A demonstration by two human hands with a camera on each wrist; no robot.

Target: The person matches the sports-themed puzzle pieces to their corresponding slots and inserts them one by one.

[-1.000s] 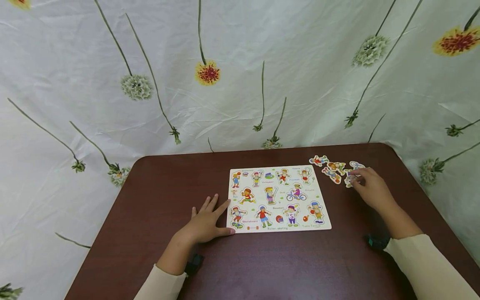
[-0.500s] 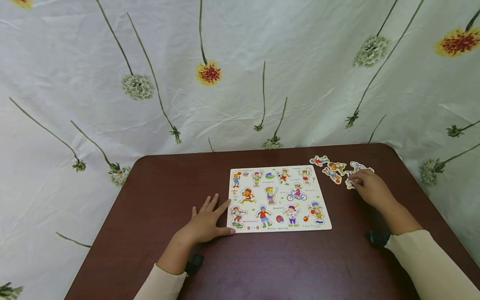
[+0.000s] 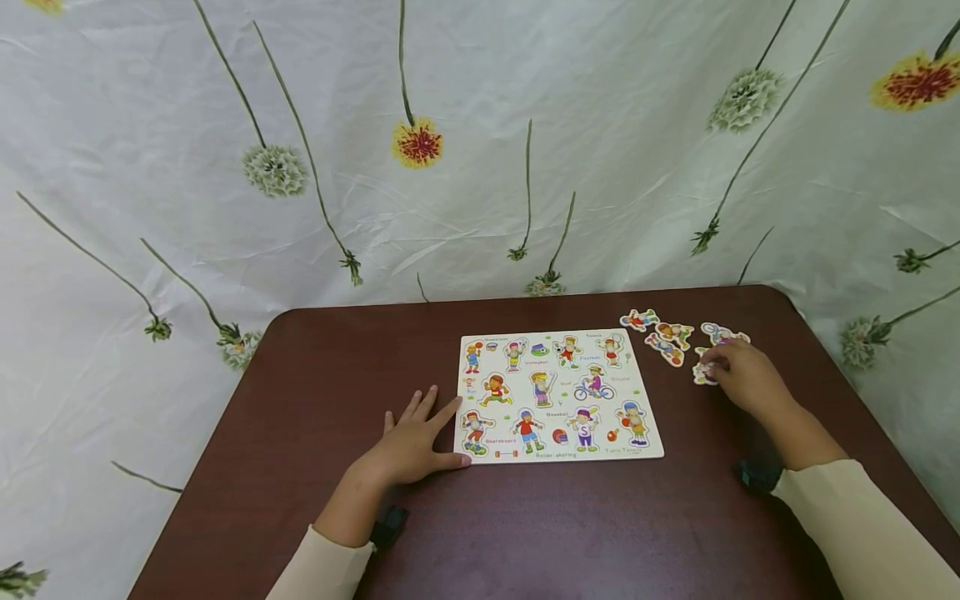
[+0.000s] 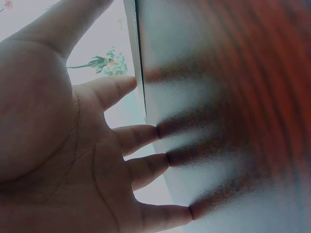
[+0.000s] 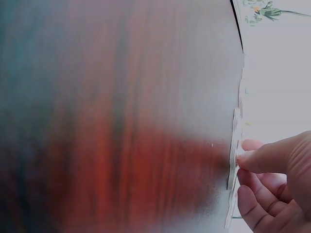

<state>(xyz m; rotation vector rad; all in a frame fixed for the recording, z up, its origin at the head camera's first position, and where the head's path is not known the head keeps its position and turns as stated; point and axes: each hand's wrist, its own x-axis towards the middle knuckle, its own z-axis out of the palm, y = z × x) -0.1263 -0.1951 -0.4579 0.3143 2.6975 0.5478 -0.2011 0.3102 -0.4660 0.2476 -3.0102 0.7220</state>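
My left hand (image 3: 408,448) lies spread on the table, its thumb and index fingertip touching the left edge of a white puzzle board (image 3: 551,435) printed with children playing sports. In the left wrist view, straight fingers (image 4: 146,167) meet the dark tabletop. Right of the board, my right hand (image 3: 750,383) pinches a small figure-shaped puzzle piece (image 3: 703,375) with thumb and fingers; the hand partly covers it. The right wrist view gives the piece (image 5: 234,145) edge-on, with the thumb tip against it. Another piece (image 3: 716,332) lies just beyond that hand.
Several loose puzzle pieces (image 3: 666,350) lie in a group between the board and the right hand, near the table's (image 3: 337,358) far edge. Behind the table hangs a white cloth (image 3: 465,225) with a flower print.
The pinched puzzle piece has slid slightly toward me, away from the neighbouring pieces. My right hand has shifted a little with it; the left hand and the board stay put.
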